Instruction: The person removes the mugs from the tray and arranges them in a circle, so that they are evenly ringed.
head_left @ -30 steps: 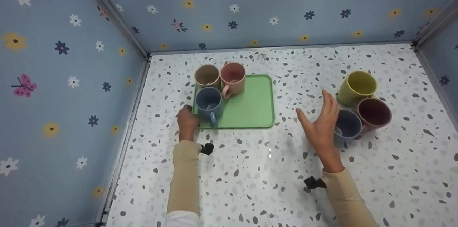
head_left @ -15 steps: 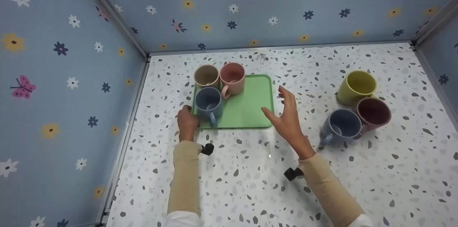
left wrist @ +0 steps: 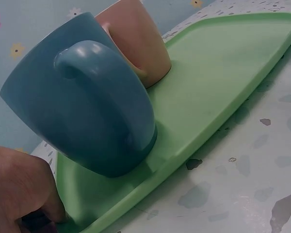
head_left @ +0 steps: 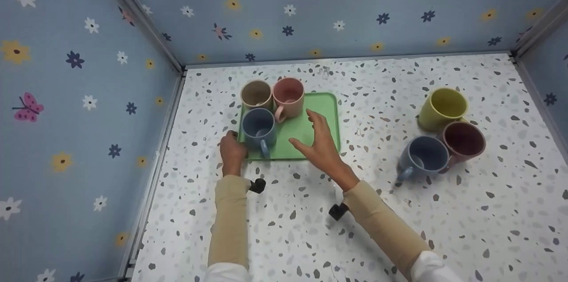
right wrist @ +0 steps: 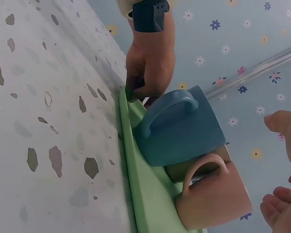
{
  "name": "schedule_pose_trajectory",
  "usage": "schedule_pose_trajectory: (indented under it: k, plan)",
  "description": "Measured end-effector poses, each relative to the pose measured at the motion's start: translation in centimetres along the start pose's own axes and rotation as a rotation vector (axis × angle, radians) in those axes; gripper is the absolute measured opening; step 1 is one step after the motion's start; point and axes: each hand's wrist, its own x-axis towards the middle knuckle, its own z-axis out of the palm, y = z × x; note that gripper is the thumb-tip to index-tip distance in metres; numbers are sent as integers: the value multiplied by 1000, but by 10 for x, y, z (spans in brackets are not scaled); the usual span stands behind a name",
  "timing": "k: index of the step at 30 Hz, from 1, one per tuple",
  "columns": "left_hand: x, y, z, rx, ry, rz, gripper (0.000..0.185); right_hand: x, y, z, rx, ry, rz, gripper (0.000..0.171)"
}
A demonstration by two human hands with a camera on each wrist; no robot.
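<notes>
Three mugs on the tray (head_left: pixel 326 109), three left on the table

The left hand (head_left: pixel 232 152) pinches the tray's near left corner, fingers curled over its rim, while the right hand (head_left: pixel 320 145) hovers over the tray's bare right half, fingers spread and holding nothing. On the tray the beige mug (head_left: pixel 256 94), pink mug (head_left: pixel 288 95) and blue mug (head_left: pixel 259 127) stand upright, close together at its left end; by my judgement about half the loading is done. The yellow mug (head_left: pixel 441 108), maroon mug (head_left: pixel 463 141) and a second, darker blue mug (head_left: pixel 424 156) sit bunched together well apart to the right, off the tray. The table (head_left: pixel 310 228) is white with dark terrazzo specks, walled on three sides by blue panels (head_left: pixel 80 95) printed with flowers and butterflies
</notes>
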Motion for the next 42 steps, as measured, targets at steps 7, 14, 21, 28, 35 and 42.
schedule_pose_trajectory:
  k: [7, 14, 21, 28, 35, 42]
  plan:
    - [0, 0, 1, 1, -5, 5, 39, 8, 2, 23, 8, -70, -1, 83]
    - [1, 0, 1, 17, 0, -3, 39, 23, 1, 41, 44, -105, -56, 86]
    - [1, -1, 0, 16, 2, 2, 37, 35, -4, 54, 36, -155, -55, 93]
    - [2, -2, 1, 19, -5, -16, 38, 36, -7, 65, -61, -249, -8, 91]
    - [1, -2, 1, 10, 5, -7, 37, 35, -12, 74, -165, -267, -46, 91]
    - [2, -2, 1, 5, -2, -7, 37, 42, -19, 80, -231, -323, -17, 94]
